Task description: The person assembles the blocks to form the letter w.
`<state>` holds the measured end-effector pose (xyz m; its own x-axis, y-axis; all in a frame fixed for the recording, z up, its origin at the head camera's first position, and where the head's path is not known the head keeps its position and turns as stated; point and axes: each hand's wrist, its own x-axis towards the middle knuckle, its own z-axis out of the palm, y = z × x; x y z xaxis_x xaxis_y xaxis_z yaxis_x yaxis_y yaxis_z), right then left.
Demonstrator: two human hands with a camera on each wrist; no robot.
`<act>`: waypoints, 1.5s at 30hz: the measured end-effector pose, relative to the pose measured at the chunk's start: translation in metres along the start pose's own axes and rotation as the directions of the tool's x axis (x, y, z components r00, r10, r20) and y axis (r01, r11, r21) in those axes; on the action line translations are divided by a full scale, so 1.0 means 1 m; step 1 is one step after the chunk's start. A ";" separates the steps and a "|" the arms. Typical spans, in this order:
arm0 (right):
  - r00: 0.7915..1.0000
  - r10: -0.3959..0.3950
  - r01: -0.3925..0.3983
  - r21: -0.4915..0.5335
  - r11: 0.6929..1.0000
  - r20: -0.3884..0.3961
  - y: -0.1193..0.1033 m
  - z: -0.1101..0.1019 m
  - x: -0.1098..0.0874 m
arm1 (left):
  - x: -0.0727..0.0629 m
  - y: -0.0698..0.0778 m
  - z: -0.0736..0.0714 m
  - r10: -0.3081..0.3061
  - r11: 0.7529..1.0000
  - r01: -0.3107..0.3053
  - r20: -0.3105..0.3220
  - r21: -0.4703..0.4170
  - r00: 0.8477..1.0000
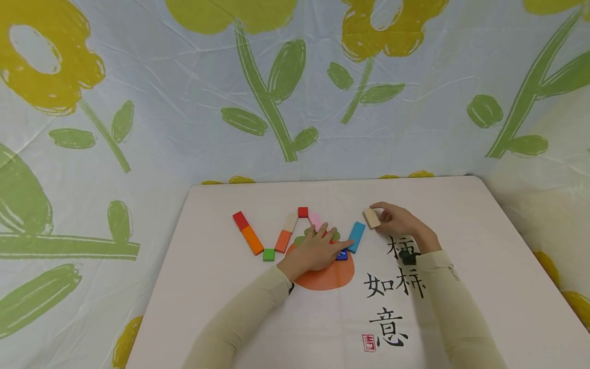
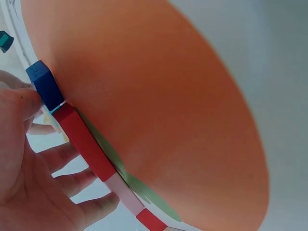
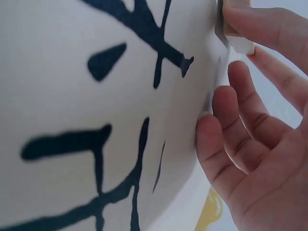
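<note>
My left hand (image 1: 313, 252) lies with fingers spread over the right part of a zigzag row of blocks. Its thumb reaches the light blue block (image 1: 357, 238), beside a dark blue block (image 1: 342, 254). In the left wrist view its fingertips touch the side of a long red block (image 2: 89, 144) and a pink block (image 2: 124, 193). My right hand (image 1: 400, 220) pinches a plain wooden block (image 1: 371, 218) between thumb and fingers, just right of the light blue block's upper end. In the right wrist view that block (image 3: 240, 44) is partly cut off; the other fingers are loosely bent.
Leftward the row continues with a red block (image 1: 240, 220), orange block (image 1: 252, 240), green block (image 1: 269, 254), orange-red block (image 1: 283, 241), beige block (image 1: 290, 222) and small red block (image 1: 302, 212). The tabletop (image 1: 203, 287) bears a printed orange fruit (image 1: 324, 281) and black characters (image 1: 388, 328). Flowered cloth (image 1: 184, 102) hangs behind.
</note>
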<state>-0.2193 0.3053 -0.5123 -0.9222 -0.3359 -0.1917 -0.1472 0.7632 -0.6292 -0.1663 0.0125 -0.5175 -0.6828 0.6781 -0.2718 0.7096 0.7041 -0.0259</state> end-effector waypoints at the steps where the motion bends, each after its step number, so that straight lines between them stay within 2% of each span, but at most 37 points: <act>1: 1.000 0.003 -0.003 0.008 1.000 -0.007 0.000 0.000 0.000 | 0.000 0.000 0.000 0.000 1.000 0.000 -0.001 0.003 1.000; 10: 0.989 0.107 -0.099 0.079 0.992 -0.101 -0.007 0.009 0.000 | 0.000 0.000 0.000 -0.004 1.000 0.004 -0.006 0.002 1.000; 18: 0.980 0.158 -0.143 0.125 0.982 -0.119 -0.015 0.018 0.001 | 0.000 0.000 -0.001 0.000 1.000 0.000 -0.006 -0.016 1.000; 35: 0.982 0.176 -0.166 0.125 0.978 -0.072 -0.020 0.018 0.007 | 0.001 0.000 0.000 -0.003 1.000 0.003 -0.008 -0.031 1.000; 45: 0.985 0.158 -0.149 0.128 0.981 -0.071 -0.022 0.017 0.007 | -0.001 0.001 -0.004 -0.007 1.000 0.007 0.001 -0.027 1.000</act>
<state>-0.2160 0.2766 -0.5128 -0.9570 -0.1705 -0.2347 0.0382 0.7279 -0.6846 -0.1657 0.0133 -0.5135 -0.6877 0.6728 -0.2727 0.6998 0.7144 -0.0022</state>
